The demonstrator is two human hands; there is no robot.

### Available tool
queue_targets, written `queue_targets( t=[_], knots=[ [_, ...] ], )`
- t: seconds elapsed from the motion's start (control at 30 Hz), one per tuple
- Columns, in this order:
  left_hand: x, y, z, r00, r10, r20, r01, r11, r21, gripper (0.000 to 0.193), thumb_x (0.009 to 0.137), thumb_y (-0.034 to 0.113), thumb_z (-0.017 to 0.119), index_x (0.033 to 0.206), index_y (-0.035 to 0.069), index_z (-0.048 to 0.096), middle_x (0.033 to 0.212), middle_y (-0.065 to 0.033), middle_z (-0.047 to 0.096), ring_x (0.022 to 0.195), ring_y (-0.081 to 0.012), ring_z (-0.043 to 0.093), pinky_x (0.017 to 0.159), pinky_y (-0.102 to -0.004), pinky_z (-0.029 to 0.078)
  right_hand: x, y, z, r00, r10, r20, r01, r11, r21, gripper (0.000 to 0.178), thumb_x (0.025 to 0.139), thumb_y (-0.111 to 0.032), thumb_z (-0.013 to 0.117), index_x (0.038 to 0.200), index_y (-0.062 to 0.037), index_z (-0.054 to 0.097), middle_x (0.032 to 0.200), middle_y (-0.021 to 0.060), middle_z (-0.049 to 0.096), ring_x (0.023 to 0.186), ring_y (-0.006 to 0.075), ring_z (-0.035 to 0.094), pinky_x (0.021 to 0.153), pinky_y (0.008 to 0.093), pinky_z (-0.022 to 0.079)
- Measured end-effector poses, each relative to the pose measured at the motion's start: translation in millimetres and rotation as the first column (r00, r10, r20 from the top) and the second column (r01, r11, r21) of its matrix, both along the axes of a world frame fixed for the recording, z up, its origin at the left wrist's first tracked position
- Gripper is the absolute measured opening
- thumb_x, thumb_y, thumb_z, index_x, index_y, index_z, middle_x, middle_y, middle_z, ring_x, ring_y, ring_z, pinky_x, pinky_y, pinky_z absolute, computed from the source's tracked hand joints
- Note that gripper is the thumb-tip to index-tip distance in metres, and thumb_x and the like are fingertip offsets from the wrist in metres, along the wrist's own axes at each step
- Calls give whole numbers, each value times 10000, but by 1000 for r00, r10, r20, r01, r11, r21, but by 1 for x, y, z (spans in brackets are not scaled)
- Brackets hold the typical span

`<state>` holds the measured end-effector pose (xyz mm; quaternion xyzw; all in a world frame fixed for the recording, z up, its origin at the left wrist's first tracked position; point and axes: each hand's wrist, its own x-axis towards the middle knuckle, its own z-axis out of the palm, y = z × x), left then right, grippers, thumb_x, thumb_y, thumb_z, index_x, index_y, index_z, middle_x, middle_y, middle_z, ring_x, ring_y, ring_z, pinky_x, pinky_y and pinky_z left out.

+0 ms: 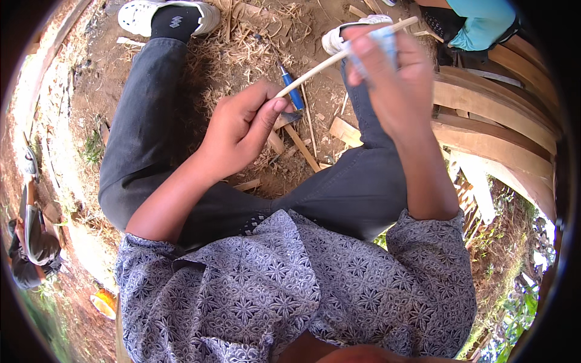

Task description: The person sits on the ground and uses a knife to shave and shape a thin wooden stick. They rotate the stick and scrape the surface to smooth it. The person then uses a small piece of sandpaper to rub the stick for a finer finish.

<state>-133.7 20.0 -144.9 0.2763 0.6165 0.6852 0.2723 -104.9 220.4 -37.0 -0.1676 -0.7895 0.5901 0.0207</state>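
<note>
A thin, pale wooden stick [330, 62] slants up to the right between my hands. My left hand [241, 124] is closed on its lower end, the thumb pressed along it. Near the upper end, my right hand [393, 72] wraps a light blue and white sheet [382, 45] around the stick. That hand is smeared by motion; whether the sheet is paper or cloth I cannot tell. On the ground just beyond my left hand lies a blue-handled tool [293, 89] with a thin metal tip. A dark blade-like piece [291, 117] shows partly behind my left fingers.
Wood shavings [254, 24] and offcuts [302, 147] litter the dirt between my legs. Curved wooden planks [490, 100] are stacked at the right. Another person's turquoise clothing [484, 21] shows at the upper right, and another person [36, 239] at the far left. An orange object [104, 302] lies lower left.
</note>
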Motion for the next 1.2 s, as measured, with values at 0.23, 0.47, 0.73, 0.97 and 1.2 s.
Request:
queue_targets(
  t=[0.23, 0.47, 0.73, 0.97, 1.2],
  knots=[
    [-3, -4, 8, 1000, -2, 23, 1, 1000, 5, 140, 999, 114, 541, 949, 11, 622, 766, -86, 640, 634, -124, 582, 589, -277, 456, -13, 19, 7, 982, -13, -187, -22, 984, -179, 185, 919, -196, 705, 999, -29, 708, 836, 11, 683, 670, 47, 586, 625, 198, 475],
    [-4, -5, 8, 1000, 24, -9, -24, 1000, -1, 132, 993, 109, 550, 955, 10, 628, 740, -91, 625, 618, -137, 582, 581, -293, 453, -17, 29, 16, 982, -78, -169, 59, 992, -114, 162, 921, -166, 702, 992, -20, 701, 752, -1, 647, 695, 48, 586, 651, 209, 455],
    [-2, -3, 5, 991, 101, -93, -108, 991, -75, 85, 967, 93, 586, 954, 23, 632, 639, -121, 550, 524, -182, 554, 517, -316, 428, -17, 24, 13, 989, -102, -111, 96, 994, -59, 189, 938, -210, 683, 970, -24, 699, 772, -10, 643, 722, 47, 566, 668, 214, 449],
    [-1, -1, 12, 968, 134, -211, -150, 986, -65, 155, 992, 76, 515, 1060, 10, 637, 694, -118, 561, 595, -175, 548, 581, -301, 437, -7, 12, 1, 1000, 29, 1, -29, 1000, 1, 200, 924, -216, 696, 974, -23, 691, 793, 0, 666, 735, 43, 594, 651, 214, 477],
    [-5, 4, 10, 918, 136, -373, -168, 984, -54, 110, 934, 34, 563, 1033, 28, 610, 733, -154, 595, 621, -336, 611, 564, -387, 470, 12, -6, -30, 982, 186, -12, -185, 982, 43, 219, 936, -224, 681, 993, -13, 676, 795, 23, 662, 678, 55, 584, 619, 189, 455]
  ],
)
